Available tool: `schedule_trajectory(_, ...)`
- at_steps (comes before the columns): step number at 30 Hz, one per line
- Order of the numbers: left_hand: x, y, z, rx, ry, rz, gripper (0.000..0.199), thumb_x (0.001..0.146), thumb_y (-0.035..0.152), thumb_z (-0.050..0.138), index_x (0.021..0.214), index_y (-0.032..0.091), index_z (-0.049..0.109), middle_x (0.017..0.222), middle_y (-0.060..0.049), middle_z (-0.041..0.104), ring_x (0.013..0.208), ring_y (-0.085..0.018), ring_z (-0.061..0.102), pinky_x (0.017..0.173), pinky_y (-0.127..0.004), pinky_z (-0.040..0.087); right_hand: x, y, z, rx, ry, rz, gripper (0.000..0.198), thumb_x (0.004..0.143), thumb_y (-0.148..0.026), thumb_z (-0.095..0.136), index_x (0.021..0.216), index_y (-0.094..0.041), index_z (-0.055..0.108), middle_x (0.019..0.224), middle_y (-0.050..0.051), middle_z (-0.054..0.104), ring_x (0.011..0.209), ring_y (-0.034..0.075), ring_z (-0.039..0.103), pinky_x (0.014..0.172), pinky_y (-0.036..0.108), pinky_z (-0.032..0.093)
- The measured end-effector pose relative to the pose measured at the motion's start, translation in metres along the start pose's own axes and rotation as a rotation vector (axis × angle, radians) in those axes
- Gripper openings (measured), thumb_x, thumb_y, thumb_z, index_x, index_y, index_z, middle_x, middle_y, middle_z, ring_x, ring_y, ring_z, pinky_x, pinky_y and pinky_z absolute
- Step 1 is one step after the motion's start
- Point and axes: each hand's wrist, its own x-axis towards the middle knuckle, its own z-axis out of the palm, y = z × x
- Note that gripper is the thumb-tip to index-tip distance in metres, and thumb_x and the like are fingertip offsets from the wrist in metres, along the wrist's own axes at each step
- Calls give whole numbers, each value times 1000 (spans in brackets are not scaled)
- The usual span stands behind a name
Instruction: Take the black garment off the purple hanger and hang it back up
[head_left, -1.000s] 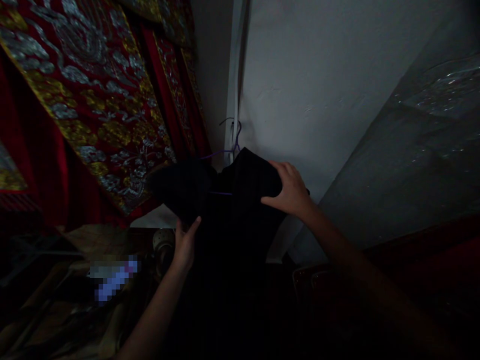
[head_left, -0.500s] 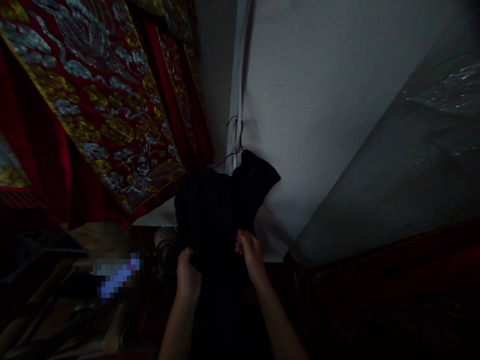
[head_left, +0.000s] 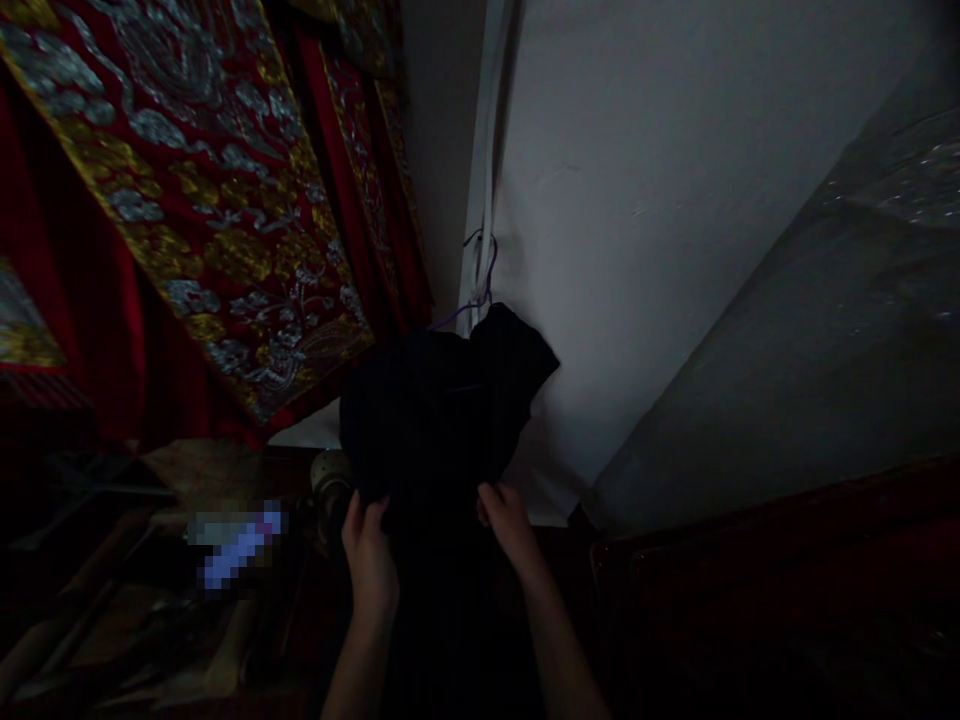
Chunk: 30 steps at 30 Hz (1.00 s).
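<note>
On the purple hanger (head_left: 460, 314) droops a creased black garment (head_left: 442, 420).

No lettering, label, brand, number or sign can be read anywhere in the dim view.

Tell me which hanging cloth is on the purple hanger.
The plain dark garment between the left hand and right hand; the purple hanger shows at its neck. The red cloth at left bears gold and silver embroidery, with no hanger visible.
</note>
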Motion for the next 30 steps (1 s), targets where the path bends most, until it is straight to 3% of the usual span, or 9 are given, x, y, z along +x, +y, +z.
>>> schedule_trajectory(4, -12, 2, 1, 72, 56, 467, 49, 73, 29, 76, 118, 26, 55, 121, -3, 56, 113, -21, 55, 100, -35, 42, -20, -7, -21, 27, -48, -16, 29, 74, -38, 49, 50, -23, 48, 47, -2, 47, 48, 13, 47, 53, 26, 36)
schedule_trajectory(6, -18, -2, 3, 168, -9, 583, 39, 77, 27, 74, 113, 24, 58, 119, -5, 57, 114, -22, 55, 101, -36, 43, -27, -12, -25, 48, -86, -22, 27, 72, -39, 50, 51, -22, 48, 47, -2, 47, 49, 13, 46, 53, 26, 36)
schedule_trajectory(9, -29, -14, 11, 289, -371, 406, 18, 84, 27, 66, 101, 20, 65, 101, -6, 65, 99, -22, 63, 92, -34, 49, -35, -17, -19, 100, -111, -30, 29, 71, -43, 52, 51, -23, 47, 48, -3, 45, 51, 12, 45, 53, 26, 35)
schedule_trajectory(11, -36, -27, 17, 272, -539, 223, 24, 82, 26, 65, 106, 20, 66, 103, -7, 70, 99, -24, 67, 92, -36, 51, -41, -17, -10, 141, -89, -33, 30, 72, -46, 54, 55, -22, 49, 51, -3, 46, 53, 13, 44, 53, 26, 35)
schedule_trajectory(13, -41, -37, 22, 240, -537, 143, 33, 78, 25, 67, 111, 20, 67, 110, -9, 72, 106, -26, 68, 96, -39, 51, -46, -17, -1, 191, -47, -50, 30, 72, -47, 58, 59, -22, 51, 55, -3, 46, 56, 13, 45, 55, 27, 37)
schedule_trajectory(16, -42, -40, 24, 266, -548, 155, 29, 81, 26, 65, 109, 19, 69, 111, -9, 73, 106, -26, 68, 97, -38, 51, -49, -17, 6, 285, 3, -69, 34, 72, -51, 64, 62, -22, 49, 57, -4, 45, 56, 13, 43, 56, 27, 39)
schedule_trajectory(20, -36, -27, 23, 323, -657, 218, 19, 84, 24, 64, 101, 19, 70, 99, -7, 74, 96, -24, 69, 90, -34, 51, -48, -17, 8, 336, -68, -109, 44, 77, -61, 66, 64, -22, 51, 55, -3, 46, 54, 14, 44, 54, 27, 39)
schedule_trajectory(25, -35, -19, 22, 374, -612, 249, 11, 86, 27, 63, 87, 19, 69, 80, -3, 70, 77, -21, 67, 75, -30, 50, -50, -17, 11, 294, -106, -141, 56, 82, -74, 59, 69, -20, 58, 57, -3, 47, 54, 13, 44, 52, 26, 36)
schedule_trajectory(30, -34, -18, 19, 391, -625, 322, 13, 88, 27, 61, 88, 18, 71, 84, -5, 71, 82, -22, 67, 78, -31, 50, -53, -23, 8, 290, -124, -157, 58, 83, -75, 58, 69, -19, 59, 55, -3, 46, 53, 12, 43, 52, 26, 35)
